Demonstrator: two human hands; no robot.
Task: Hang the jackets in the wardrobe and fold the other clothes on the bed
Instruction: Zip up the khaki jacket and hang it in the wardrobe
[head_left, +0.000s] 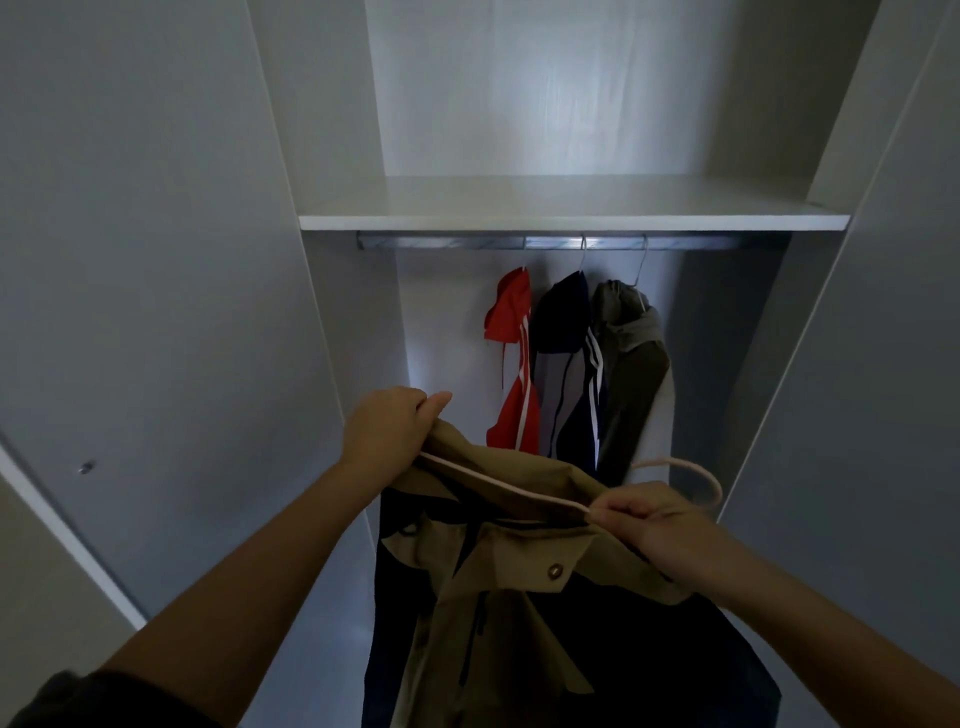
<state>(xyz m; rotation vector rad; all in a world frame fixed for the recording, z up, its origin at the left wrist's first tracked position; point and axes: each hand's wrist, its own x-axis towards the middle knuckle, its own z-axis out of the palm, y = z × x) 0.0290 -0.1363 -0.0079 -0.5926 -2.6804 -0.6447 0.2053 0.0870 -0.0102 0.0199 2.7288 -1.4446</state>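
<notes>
Tan jacket hangs from the left hand, whose grip curls round its shoulder, and from a pale hanger pinched in the grip of the right hand, before the open wardrobe, whose rail carries a red jacket, a navy jacket and an olive jacket.

Tan jacket, pink hanger, open wardrobe.
</notes>
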